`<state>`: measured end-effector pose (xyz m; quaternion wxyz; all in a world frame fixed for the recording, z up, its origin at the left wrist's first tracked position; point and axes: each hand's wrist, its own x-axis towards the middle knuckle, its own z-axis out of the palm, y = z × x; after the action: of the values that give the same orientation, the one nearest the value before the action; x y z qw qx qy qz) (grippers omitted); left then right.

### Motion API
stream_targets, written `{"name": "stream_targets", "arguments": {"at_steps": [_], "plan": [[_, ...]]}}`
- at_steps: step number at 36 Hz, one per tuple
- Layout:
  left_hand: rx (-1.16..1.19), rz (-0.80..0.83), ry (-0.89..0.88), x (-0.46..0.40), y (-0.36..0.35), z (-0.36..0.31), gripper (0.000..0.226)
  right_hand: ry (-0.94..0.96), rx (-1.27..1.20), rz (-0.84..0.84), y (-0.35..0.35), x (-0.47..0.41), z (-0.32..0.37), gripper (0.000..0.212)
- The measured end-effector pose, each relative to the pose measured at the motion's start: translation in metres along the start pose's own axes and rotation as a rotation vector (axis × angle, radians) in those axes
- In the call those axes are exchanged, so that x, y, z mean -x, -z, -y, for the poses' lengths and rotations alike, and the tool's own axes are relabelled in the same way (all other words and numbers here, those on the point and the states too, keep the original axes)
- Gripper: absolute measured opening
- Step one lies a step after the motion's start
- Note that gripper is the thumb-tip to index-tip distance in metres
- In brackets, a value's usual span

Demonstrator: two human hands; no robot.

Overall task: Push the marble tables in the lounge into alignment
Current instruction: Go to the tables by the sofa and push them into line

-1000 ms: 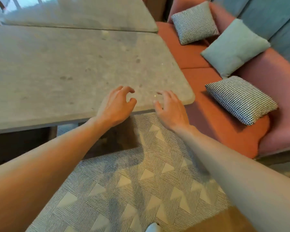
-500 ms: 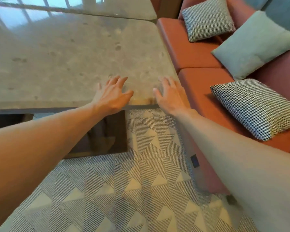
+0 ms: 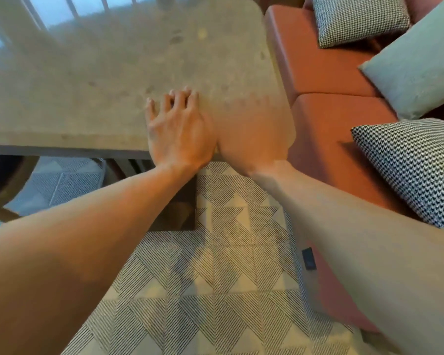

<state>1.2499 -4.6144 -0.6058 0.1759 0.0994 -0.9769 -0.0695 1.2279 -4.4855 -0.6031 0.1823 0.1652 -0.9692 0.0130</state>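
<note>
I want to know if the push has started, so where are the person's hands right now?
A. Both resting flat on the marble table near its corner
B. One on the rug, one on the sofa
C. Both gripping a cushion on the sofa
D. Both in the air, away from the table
A: the left hand and the blurred right hand lie side by side on the marble table, at its near edge by the sofa.

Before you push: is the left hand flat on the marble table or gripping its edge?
Flat on top. The left hand lies palm-down on the marble table, fingers spread over its near edge, not curled under.
</note>
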Motion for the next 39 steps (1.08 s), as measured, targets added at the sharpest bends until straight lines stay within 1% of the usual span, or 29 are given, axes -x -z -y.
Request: {"name": "stream_targets", "arguments": {"at_steps": [8,22,31,39], "plan": [[-0.028,-0.006,0.007,-0.0029,0.0005,-0.0044,0.061,0.011,-0.004,-0.001,-0.0001,-0.0044,-0.004,0.058],[-0.031,-0.026,0.014,-0.0026,-0.0015,-0.0075,0.06,0.012,-0.022,-0.003,-0.0017,-0.0052,-0.0064,0.06],[-0.02,0.001,0.015,-0.0026,-0.001,-0.0077,0.059,0.016,-0.007,0.013,-0.0015,-0.0048,-0.0053,0.059],[-0.009,0.032,0.01,-0.0027,0.0029,-0.0085,0.063,0.015,-0.003,0.028,-0.0012,-0.0062,-0.0055,0.062]]}}
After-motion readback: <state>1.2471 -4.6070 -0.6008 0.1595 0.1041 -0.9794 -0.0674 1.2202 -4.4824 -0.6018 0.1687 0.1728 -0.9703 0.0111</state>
